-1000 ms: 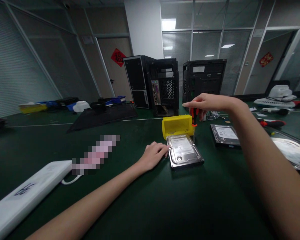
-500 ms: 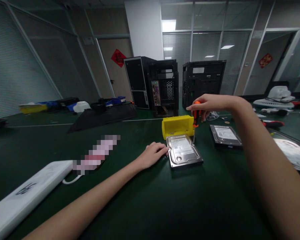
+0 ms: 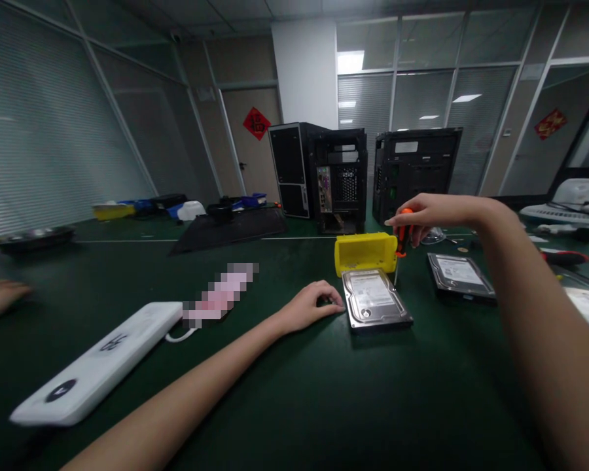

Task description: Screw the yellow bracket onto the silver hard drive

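Observation:
A silver hard drive (image 3: 373,294) with a white label lies flat on the dark green table, its far end by a yellow plastic bin (image 3: 366,254). My left hand (image 3: 311,306) rests at its left edge, thumb and fingers curled together in a pinch; anything between the fingertips is too small to make out. My right hand (image 3: 417,219) grips an orange and black screwdriver (image 3: 403,242) from above. Its shaft points down at the drive's far right edge; whether the tip sits on a screw is unclear.
A second hard drive (image 3: 459,275) lies to the right. Black computer cases (image 3: 341,180) stand behind. At left is a white power bank (image 3: 103,360) with a cable, and another person's hand (image 3: 0,297) at the edge. A black panel (image 3: 230,229) lies farther back.
The view has swung left, so things sit farther right and another person's hand appears. My left hand's fingers have drawn into a curl at the drive's edge. The screwdriver stays at the same edge.

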{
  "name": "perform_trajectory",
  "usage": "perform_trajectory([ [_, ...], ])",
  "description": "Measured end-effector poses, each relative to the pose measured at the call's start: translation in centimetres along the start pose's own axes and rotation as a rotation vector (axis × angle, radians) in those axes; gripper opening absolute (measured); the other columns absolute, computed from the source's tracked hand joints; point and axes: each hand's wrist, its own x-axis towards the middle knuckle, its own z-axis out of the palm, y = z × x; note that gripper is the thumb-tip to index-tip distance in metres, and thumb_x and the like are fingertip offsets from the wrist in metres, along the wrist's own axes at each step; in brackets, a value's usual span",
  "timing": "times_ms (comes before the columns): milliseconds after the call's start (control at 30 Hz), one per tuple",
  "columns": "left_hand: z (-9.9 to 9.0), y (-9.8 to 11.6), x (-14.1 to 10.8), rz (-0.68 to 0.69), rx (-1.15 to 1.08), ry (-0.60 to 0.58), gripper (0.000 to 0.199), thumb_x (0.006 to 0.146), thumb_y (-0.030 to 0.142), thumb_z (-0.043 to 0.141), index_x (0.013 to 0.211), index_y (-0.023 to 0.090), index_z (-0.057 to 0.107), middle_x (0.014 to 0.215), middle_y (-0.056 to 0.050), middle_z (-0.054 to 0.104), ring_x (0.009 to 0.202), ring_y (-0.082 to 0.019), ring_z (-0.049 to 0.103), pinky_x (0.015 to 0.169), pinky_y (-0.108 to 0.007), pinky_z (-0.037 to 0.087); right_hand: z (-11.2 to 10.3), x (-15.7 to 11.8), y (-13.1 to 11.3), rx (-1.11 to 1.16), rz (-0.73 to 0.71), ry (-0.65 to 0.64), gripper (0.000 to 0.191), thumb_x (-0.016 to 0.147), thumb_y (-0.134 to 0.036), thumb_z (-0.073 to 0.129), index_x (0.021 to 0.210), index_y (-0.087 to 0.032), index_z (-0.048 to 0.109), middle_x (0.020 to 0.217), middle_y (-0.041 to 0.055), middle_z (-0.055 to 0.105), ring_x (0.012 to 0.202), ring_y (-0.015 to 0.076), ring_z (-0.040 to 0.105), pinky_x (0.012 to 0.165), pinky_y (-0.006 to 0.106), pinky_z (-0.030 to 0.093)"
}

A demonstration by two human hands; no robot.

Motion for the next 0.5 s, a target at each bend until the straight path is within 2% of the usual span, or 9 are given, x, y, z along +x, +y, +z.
perform_trajectory([
  [233,0.77,-0.17,-0.46,-0.003,0.121,0.074,0.023,0.077,0.038,0.053,0.086,0.018,0.060,0.084,-0.003,0.056,0.081,-0.016,0.050,0.071,-0.026,0.038,0.33,0.43,0.46,-0.047,-0.015,-0.012,0.047,0.071,-0.056,0.047,0.091,-0.016,0.060,0.085,0.0087,0.065,0.068,0.0167,0.062,0.064,0.031,0.049],
  [500,0.97,-0.16,-0.35,-0.011,0.145,0.066,0.021,0.080,0.036,0.050,0.087,0.019,0.060,0.082,-0.002,0.056,0.080,-0.015,0.049,0.072,-0.026,0.037,0.57,0.45,0.24,-0.072,-0.024,0.001,0.044,0.071,-0.056,0.046,0.087,-0.018,0.061,0.082,0.0081,0.066,0.069,0.0168,0.062,0.064,0.031,0.049],
])
